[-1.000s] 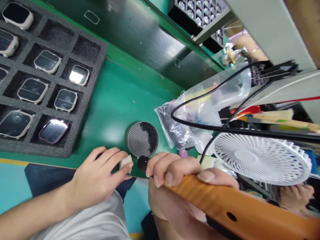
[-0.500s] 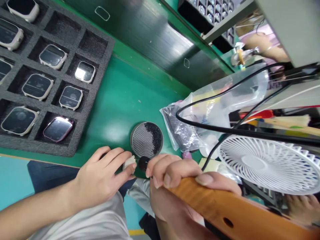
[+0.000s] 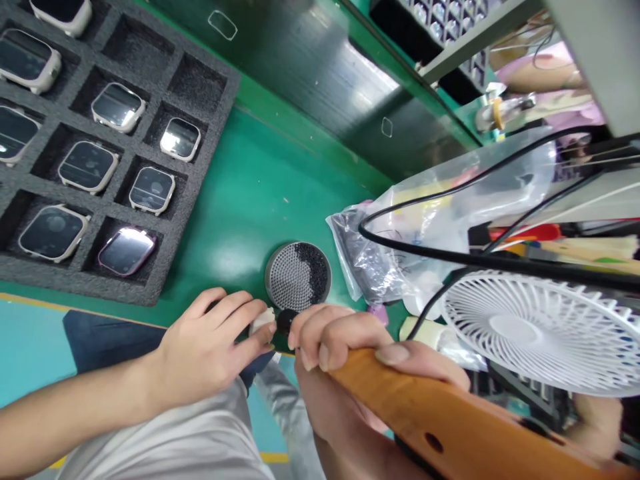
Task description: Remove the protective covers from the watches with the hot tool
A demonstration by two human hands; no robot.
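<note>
Left hand (image 3: 205, 350): fingers curled in, thumb and fingertips pinching a small white piece (image 3: 263, 322), mostly hidden, just off the near edge of the desk (image 3: 240, 220). Right hand (image 3: 340, 340): fingers closed firmly around an orange wooden bar (image 3: 415, 407) with a round hole in it, fingertips reaching toward the left hand. A black ribbed cylinder (image 3: 286, 321) sits between the hands, touching the right fingertips and just beside the white piece; whether either hand grips it, cannot tell.

Just beyond the hands, a round perforated metal dish (image 3: 298, 277) is partly covered with black granules. Upper left, a black foam tray (image 3: 197, 83) holds smartwatch bodies in its cells, one pink-framed (image 3: 127, 251). To the right: a plastic bag (image 3: 450, 207), black cable (image 3: 440, 250), white desk fan (image 3: 530, 330).
</note>
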